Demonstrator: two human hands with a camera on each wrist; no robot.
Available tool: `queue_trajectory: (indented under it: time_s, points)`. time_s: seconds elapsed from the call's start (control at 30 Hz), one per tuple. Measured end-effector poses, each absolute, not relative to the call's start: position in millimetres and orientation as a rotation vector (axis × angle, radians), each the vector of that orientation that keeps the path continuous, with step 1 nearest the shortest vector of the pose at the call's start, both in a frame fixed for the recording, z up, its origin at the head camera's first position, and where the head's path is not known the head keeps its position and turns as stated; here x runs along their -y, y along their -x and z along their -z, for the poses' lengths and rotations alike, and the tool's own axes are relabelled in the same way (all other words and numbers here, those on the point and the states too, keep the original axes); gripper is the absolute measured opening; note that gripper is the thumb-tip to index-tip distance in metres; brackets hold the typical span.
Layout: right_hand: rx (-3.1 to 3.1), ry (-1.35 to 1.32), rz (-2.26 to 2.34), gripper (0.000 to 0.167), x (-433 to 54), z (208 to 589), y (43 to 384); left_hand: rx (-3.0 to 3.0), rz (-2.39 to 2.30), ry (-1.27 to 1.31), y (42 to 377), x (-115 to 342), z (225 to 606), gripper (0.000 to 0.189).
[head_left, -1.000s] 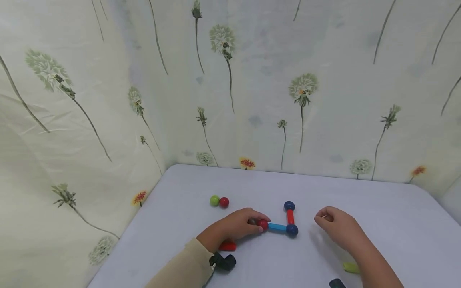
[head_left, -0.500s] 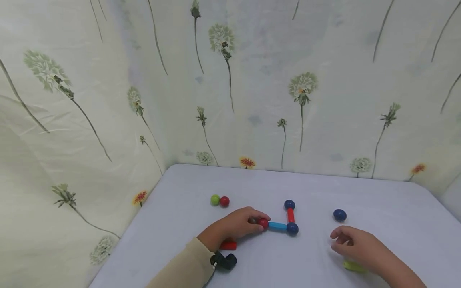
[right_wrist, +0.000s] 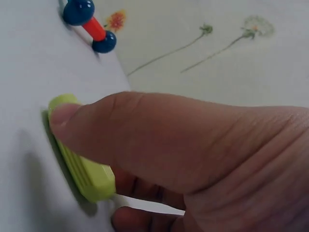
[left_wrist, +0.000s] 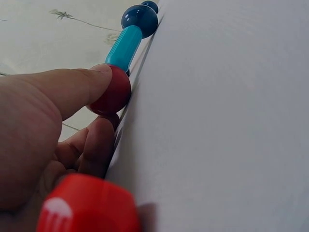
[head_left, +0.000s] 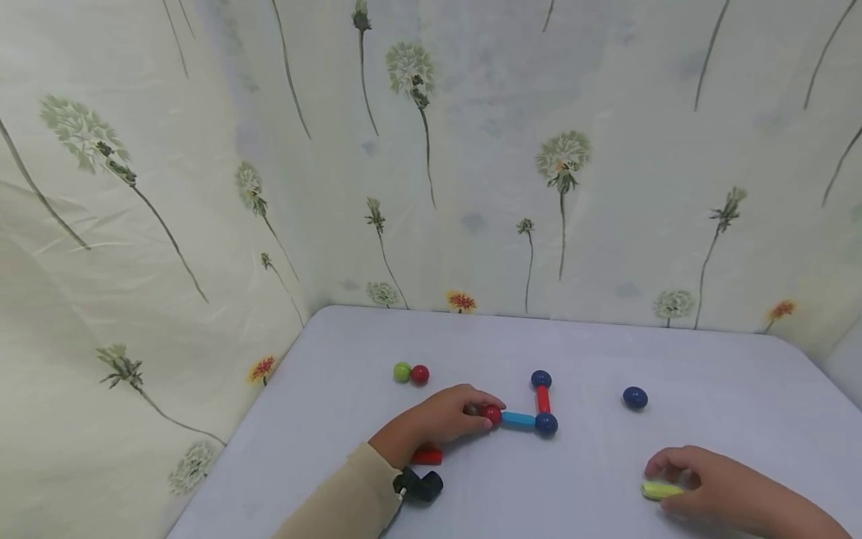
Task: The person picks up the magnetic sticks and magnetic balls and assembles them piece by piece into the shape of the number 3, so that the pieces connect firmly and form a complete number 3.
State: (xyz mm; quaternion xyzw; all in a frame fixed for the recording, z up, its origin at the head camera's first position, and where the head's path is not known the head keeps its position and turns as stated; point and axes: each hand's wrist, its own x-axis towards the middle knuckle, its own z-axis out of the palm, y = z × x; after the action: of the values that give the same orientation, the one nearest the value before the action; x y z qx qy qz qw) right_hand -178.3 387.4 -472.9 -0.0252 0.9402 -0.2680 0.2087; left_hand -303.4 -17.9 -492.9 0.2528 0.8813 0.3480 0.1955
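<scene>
My left hand [head_left: 441, 415] pinches a red ball [head_left: 493, 416] at the left end of a joined toy piece. A light blue stick [head_left: 518, 421] links that ball to a dark blue ball [head_left: 546, 424]. From there a red stick [head_left: 543, 400] leads to another dark blue ball [head_left: 542, 379]. On the right, my right hand [head_left: 720, 483] hovers round a yellow-green stick [head_left: 662, 490] lying on the table. In the right wrist view its thumb [right_wrist: 96, 128] covers part of that stick [right_wrist: 89, 176]; the fingers look bent but not closed on it.
A loose dark blue ball [head_left: 635, 397] lies beyond my right hand. A green ball [head_left: 402, 372] and a red ball [head_left: 420, 375] sit together farther back. Another red stick [head_left: 428, 457] lies beside my left wrist, near the black wrist camera [head_left: 424, 486]. Flowered cloth hangs behind the white table.
My right hand has moved right and toward the table's near side, down to the yellow-green stick. The loose dark blue ball has come into view. My left hand stays put on the red ball.
</scene>
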Motion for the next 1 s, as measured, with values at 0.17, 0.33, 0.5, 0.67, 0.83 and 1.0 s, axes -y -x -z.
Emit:
queue_trajectory:
  time_s: [0.17,0.33,0.5,0.67,0.83,1.0]
  points:
    - [-2.574,-0.036,0.728,0.031,-393,472,175,-2.471,-0.974,-0.698,304,17,492,0.037]
    - [-2.583,-0.080,0.726,0.024,-396,476,172,-2.470,-0.978,-0.705,304,17,492,0.037]
    - [-2.579,-0.138,0.748,0.020,-397,479,172,-2.468,-0.986,-0.706,303,17,494,0.037]
    - [-2.583,-0.169,0.715,0.019,-398,478,175,-2.466,-0.999,-0.712,303,17,494,0.036]
    - [-2.639,-0.121,0.690,0.015,-394,476,175,-2.467,-0.998,-0.709,304,18,495,0.036]
    - [-2.731,-0.072,0.659,0.012,-388,474,178,-2.466,-0.994,-0.712,304,19,496,0.036]
